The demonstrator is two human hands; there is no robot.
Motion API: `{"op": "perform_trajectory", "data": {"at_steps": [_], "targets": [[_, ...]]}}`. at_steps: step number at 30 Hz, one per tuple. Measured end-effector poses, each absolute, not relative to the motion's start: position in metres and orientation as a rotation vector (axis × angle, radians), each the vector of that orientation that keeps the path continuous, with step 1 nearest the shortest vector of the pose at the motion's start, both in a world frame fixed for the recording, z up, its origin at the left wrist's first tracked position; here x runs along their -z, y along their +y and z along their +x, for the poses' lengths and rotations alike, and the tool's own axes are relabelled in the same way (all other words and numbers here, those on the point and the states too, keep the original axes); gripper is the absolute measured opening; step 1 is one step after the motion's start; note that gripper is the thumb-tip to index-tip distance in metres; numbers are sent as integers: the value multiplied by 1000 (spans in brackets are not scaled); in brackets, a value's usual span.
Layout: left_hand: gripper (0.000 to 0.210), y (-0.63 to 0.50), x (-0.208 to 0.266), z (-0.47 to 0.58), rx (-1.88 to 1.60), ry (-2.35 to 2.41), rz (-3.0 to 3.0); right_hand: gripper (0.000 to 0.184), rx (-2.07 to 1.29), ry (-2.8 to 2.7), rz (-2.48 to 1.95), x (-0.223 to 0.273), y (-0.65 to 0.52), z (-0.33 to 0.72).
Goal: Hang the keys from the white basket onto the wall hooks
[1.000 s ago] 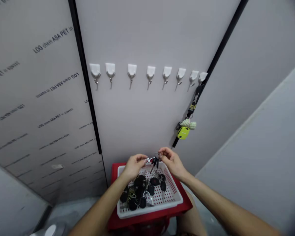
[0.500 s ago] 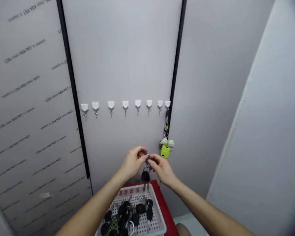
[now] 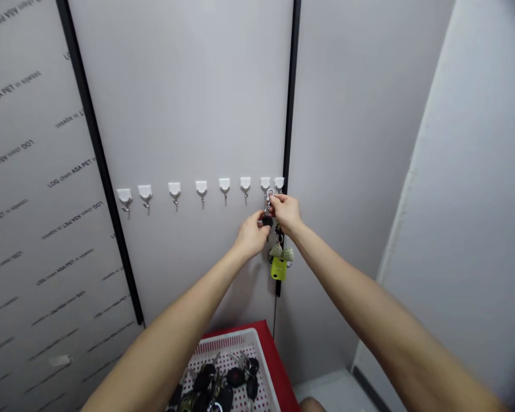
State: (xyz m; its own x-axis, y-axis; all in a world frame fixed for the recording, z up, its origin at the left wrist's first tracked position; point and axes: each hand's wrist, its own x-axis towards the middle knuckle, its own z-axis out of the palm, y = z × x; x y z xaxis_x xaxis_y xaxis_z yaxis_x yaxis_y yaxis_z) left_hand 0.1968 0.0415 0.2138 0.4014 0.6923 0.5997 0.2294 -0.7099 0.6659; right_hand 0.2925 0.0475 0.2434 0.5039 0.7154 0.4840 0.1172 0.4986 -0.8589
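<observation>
Both hands are raised to the row of white wall hooks, near its right end. My right hand (image 3: 286, 212) pinches the silver clasp (image 3: 270, 197) of a bunch of keys in front of the second hook from the right (image 3: 265, 183). Just below, my left hand (image 3: 254, 232) has its fingers closed at the black key head (image 3: 267, 221) of the same bunch. Whether the clasp is over the hook, I cannot tell. On the rightmost hook (image 3: 278, 183) hangs another set of keys with a checked bow (image 3: 276, 250) and a lime-green tag (image 3: 278, 268), partly behind my right hand.
A white plastic basket (image 3: 264, 366) with several black-headed keys (image 3: 236, 376) stands on a red surface (image 3: 278, 363) below. Several bare white hooks (image 3: 174, 189) run leftward along the grey panel. Black strips (image 3: 95, 143) edge the panel, and a pale wall stands at right.
Both hands have risen from above the basket to the hooks, carrying the bunch of keys. My right hand now holds the clasp, with my left hand lower. The view has shifted right.
</observation>
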Motion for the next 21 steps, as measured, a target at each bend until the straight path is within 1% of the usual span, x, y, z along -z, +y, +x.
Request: {"op": "perform_trajectory", "data": {"at_steps": [5,7,9,11,13,15,18,19,21], "targets": [[37,49,-207,192,-1216,832,2156,7,-461,-1002,-1130,-240,57,290],[37,49,-197,187,-1204,848,2117,12,-390,-1039,-1140,-232,57,291],[37,47,-179,177,-1184,866,2077,19,-242,-1099,-1140,-217,53,292],[35,43,-153,163,-1144,887,2052,26,-51,-1183,-1149,-195,42,289],[32,36,-119,146,-1077,926,2049,27,68,-1333,-1199,-165,26,282],[30,25,-83,128,-980,989,2075,25,12,-1602,-1294,-129,7,272],[28,7,-35,103,-793,1039,2184,21,-247,-2179,-1417,-75,-18,254],[27,2,-22,97,-730,1045,2233,21,-284,-2349,-1453,-59,-23,249],[26,-6,-4,89,-603,1055,2331,19,-230,-2574,-1550,-35,-30,241]]}}
